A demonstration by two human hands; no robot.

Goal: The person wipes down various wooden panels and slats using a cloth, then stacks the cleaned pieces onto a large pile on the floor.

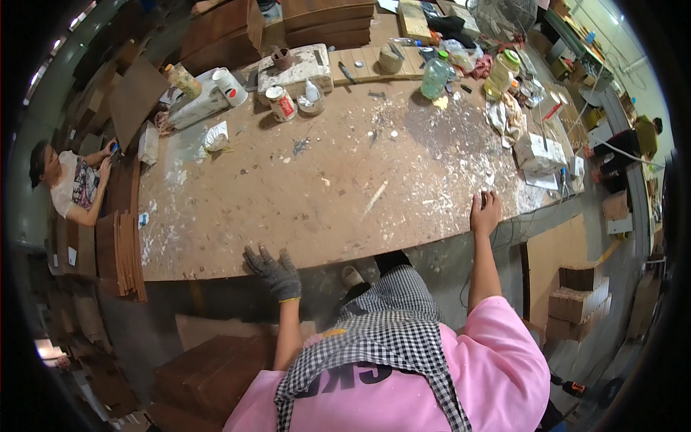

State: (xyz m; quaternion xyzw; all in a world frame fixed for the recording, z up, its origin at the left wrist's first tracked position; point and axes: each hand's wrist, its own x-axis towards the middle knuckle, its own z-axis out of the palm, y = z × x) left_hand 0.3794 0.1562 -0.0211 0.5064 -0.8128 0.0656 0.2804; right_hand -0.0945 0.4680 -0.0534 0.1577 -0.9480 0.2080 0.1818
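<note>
My left hand (274,273), in a grey work glove with a yellow cuff, lies at the near left edge of a paint-spattered worktable (288,201). Its fingers are spread and it holds nothing. Bare, my right hand (486,212) rests on the near edge farther right, fingers stretched forward and slightly bent, with nothing visible in it. Beyond the right hand stands a white-smeared block (540,153) with a sheet of paper beside it. White paint smears and scuffs cover the tabletop between the two hands.
Cans (281,104), a green-tinted plastic jug (435,78) and a yellowish jar (502,73) line the table's far side. Stacked brown boards (327,25) rise behind. At the left a person (75,180) stands by more boards; cartons (576,295) sit on the floor right.
</note>
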